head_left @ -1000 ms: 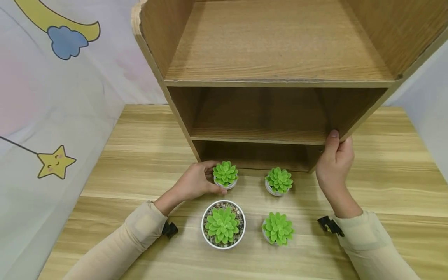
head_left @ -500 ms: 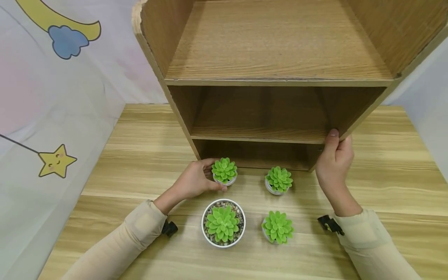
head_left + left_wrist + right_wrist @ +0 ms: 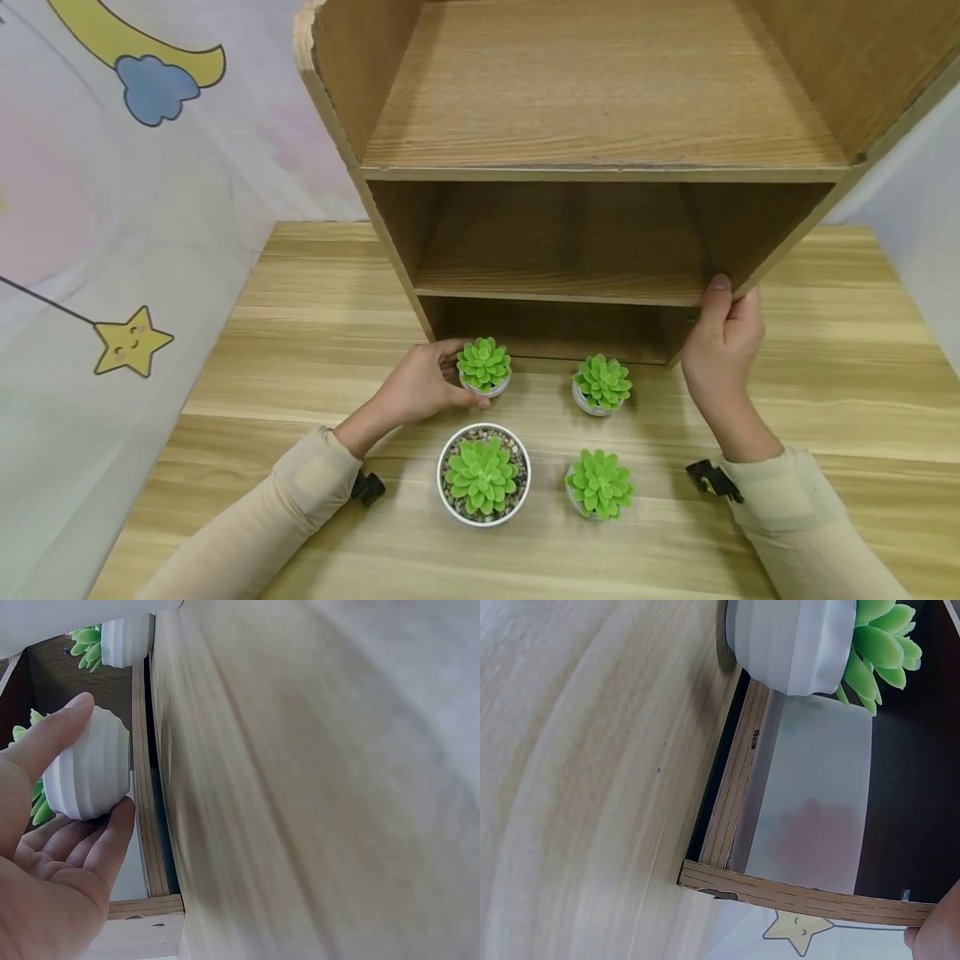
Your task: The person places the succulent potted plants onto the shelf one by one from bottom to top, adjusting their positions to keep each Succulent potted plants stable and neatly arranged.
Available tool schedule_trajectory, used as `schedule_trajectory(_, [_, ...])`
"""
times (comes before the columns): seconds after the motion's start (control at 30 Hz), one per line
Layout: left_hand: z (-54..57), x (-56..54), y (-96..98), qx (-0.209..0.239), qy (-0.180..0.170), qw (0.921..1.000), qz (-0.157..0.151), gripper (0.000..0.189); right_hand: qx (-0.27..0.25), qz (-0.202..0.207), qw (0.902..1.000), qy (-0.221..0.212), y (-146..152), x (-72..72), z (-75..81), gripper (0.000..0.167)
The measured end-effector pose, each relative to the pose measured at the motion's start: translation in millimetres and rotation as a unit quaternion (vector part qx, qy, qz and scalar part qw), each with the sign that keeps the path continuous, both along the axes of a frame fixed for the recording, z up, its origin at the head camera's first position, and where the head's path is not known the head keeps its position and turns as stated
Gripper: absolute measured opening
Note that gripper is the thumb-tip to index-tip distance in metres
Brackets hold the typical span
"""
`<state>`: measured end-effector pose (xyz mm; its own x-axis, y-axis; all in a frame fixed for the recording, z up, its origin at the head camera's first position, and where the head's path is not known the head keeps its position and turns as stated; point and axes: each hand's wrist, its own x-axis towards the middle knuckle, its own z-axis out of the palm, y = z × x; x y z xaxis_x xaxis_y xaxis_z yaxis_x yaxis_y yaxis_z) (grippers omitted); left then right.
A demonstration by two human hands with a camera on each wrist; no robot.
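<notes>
My left hand [image 3: 422, 383] holds a small white ribbed pot with a green succulent [image 3: 484, 367], thumb on one side and fingers on the other. The left wrist view shows this pot [image 3: 90, 765] tilted a little, its base slightly off the tabletop, at the front of the lowest compartment. With my right hand [image 3: 723, 346] I grip the right side panel of a wooden shelf unit [image 3: 600, 173], thumb at the inner edge. Another small potted succulent [image 3: 602, 383] stands before the shelf, between the hands. In the right wrist view only fingers [image 3: 939, 930] of that hand show.
Nearer to me stand a larger white pot of pebbles with a succulent [image 3: 483, 475] and a further small potted succulent [image 3: 600, 485]. All rest on a wood-grain table [image 3: 315, 308]. A pale cloth backdrop with a star [image 3: 133, 342] hangs at the left.
The pot in my left hand has risen slightly and shifted a touch toward the shelf. The right hand keeps its grip; the whole view has moved a little.
</notes>
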<state>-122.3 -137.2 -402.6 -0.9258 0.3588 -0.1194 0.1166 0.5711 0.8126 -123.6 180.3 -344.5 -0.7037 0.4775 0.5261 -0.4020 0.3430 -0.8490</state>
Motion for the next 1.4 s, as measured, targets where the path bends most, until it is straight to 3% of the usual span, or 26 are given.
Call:
schedule_trajectory(0.23, [0.4, -0.4, 2.4, -0.019, 0.021, 0.9996, 0.009, 0.085, 0.001, -0.013, 0.9999, -0.010, 16.0, -10.4, -23.1, 0.021])
schedule_trajectory(0.8, [1.0, 0.1, 4.2, 0.022, 0.023, 0.9990, 0.031, 0.080, -0.004, -0.003, 1.0000, -0.006, 16.6, -11.6, -26.5, 0.026])
schedule_trajectory(1.1, [3.0, -0.2, 6.2, 0.019, 0.030, 0.9986, 0.040, 0.076, 0.004, 0.007, 0.9998, -0.021, 13.9, -9.6, -23.9, 0.028])
schedule_trajectory(1.4, [4.2, -1.9, 9.4, 0.016, 0.021, 0.9988, 0.040, 0.081, -0.001, 0.004, 1.0000, 0.001, -2.1, 3.4, 3.2, 0.027])
